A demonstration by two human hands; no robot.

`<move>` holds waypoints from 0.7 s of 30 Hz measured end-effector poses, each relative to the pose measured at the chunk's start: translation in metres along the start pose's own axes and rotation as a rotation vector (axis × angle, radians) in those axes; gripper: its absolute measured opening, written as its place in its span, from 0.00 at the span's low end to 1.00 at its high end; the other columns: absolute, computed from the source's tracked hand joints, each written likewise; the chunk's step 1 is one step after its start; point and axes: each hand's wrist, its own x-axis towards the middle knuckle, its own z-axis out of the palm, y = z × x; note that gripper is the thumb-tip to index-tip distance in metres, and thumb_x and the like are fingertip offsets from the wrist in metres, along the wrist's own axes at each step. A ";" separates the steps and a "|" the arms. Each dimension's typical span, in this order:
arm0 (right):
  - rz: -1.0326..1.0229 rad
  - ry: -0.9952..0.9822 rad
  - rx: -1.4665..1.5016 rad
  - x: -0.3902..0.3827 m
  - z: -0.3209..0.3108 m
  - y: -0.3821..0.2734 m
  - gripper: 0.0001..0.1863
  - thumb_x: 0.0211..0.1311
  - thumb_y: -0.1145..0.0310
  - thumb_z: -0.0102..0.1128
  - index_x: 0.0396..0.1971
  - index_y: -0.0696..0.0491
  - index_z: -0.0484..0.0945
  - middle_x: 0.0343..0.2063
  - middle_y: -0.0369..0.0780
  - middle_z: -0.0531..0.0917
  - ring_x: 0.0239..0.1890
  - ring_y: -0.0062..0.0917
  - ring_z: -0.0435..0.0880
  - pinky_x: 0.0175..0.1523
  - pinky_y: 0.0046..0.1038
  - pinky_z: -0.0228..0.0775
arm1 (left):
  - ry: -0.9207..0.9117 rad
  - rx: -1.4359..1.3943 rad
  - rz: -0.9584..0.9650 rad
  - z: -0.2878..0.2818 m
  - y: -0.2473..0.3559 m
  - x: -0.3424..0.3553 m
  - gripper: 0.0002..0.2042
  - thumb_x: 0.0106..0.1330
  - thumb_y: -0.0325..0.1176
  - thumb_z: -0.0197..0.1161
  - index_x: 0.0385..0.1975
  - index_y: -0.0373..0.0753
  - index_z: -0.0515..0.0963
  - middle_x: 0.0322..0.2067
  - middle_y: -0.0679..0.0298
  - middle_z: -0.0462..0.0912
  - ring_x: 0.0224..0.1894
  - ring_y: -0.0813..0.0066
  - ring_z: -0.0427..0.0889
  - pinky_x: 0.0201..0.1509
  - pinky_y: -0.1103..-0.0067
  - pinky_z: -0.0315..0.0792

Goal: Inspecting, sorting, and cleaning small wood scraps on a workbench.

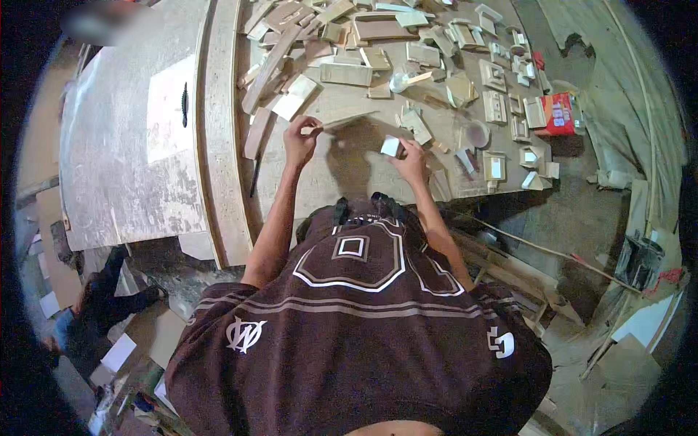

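My left hand (299, 142) is closed over the worktable (280, 178), its fingers pinching a small pale wood piece (311, 130). A thin, dark-edged strip (352, 117) slants away to the right of these fingers; I cannot tell whether it is joined to what they hold. To the right, my right hand (411, 158) grips a small block with a white face (390, 146) between thumb and fingers. The two hands are apart, with a shadow on the tabletop between them. Just beyond the right hand lie several pale wood offcuts (414, 123).
Wood scraps (349, 74) crowd the table's far side. Small assembled wooden pieces (494, 107) stand in rows at right, beside a red package (560, 115) and a round container (477, 134). A long raised board (218, 131) borders the left. Another person (94, 305) is at lower left.
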 end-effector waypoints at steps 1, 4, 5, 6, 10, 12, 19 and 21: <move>-0.003 0.004 -0.016 0.000 -0.001 -0.001 0.36 0.37 0.66 0.82 0.53 0.57 0.80 0.44 0.44 0.83 0.37 0.31 0.83 0.43 0.29 0.77 | -0.019 0.039 0.034 -0.003 0.002 0.002 0.05 0.60 0.17 0.62 0.34 0.33 0.79 0.35 0.63 0.81 0.38 0.76 0.82 0.36 0.81 0.76; -0.005 0.013 -0.049 -0.001 -0.002 -0.004 0.36 0.37 0.65 0.82 0.52 0.58 0.80 0.44 0.44 0.82 0.38 0.31 0.83 0.45 0.29 0.76 | -0.047 0.046 0.074 -0.006 0.008 0.001 0.04 0.58 0.17 0.64 0.29 0.34 0.80 0.36 0.62 0.81 0.41 0.70 0.82 0.42 0.77 0.76; 0.014 0.013 -0.040 -0.002 -0.002 -0.004 0.36 0.37 0.64 0.82 0.52 0.58 0.80 0.45 0.44 0.82 0.37 0.31 0.82 0.45 0.29 0.76 | -0.109 0.222 0.186 -0.006 0.008 0.002 0.05 0.55 0.17 0.64 0.29 0.34 0.81 0.38 0.60 0.82 0.45 0.65 0.81 0.46 0.74 0.75; 0.033 0.014 -0.031 -0.003 -0.002 -0.003 0.36 0.38 0.64 0.82 0.52 0.58 0.80 0.45 0.44 0.81 0.37 0.30 0.82 0.46 0.29 0.75 | -0.170 0.397 0.299 -0.006 0.009 0.003 0.06 0.53 0.17 0.65 0.29 0.35 0.81 0.39 0.59 0.82 0.48 0.61 0.80 0.50 0.71 0.74; 0.071 -0.005 -0.049 -0.006 0.003 0.004 0.37 0.39 0.63 0.81 0.53 0.58 0.80 0.48 0.44 0.80 0.37 0.29 0.82 0.45 0.30 0.76 | -0.302 0.255 0.328 -0.006 -0.018 0.009 0.15 0.50 0.17 0.62 0.38 0.40 0.81 0.47 0.57 0.81 0.54 0.52 0.75 0.59 0.64 0.70; 0.058 0.018 -0.066 -0.008 0.002 0.002 0.37 0.38 0.63 0.81 0.54 0.58 0.80 0.45 0.44 0.81 0.36 0.29 0.82 0.44 0.30 0.76 | -0.319 0.347 0.369 -0.014 -0.030 0.023 0.21 0.49 0.19 0.63 0.46 0.41 0.78 0.51 0.54 0.78 0.54 0.48 0.74 0.61 0.61 0.68; 0.152 -0.435 0.552 0.001 0.008 -0.025 0.34 0.46 0.62 0.81 0.54 0.61 0.79 0.38 0.39 0.87 0.32 0.21 0.84 0.37 0.27 0.78 | 0.028 0.934 -0.032 -0.037 -0.057 0.065 0.34 0.48 0.40 0.71 0.59 0.38 0.71 0.48 0.49 0.78 0.50 0.46 0.76 0.56 0.56 0.68; 0.307 -0.643 0.567 0.008 0.015 -0.046 0.35 0.50 0.62 0.79 0.55 0.64 0.77 0.41 0.42 0.85 0.34 0.19 0.83 0.37 0.24 0.79 | 0.000 0.931 -0.059 -0.045 -0.065 0.070 0.35 0.47 0.41 0.72 0.59 0.39 0.72 0.46 0.50 0.78 0.48 0.46 0.77 0.55 0.56 0.69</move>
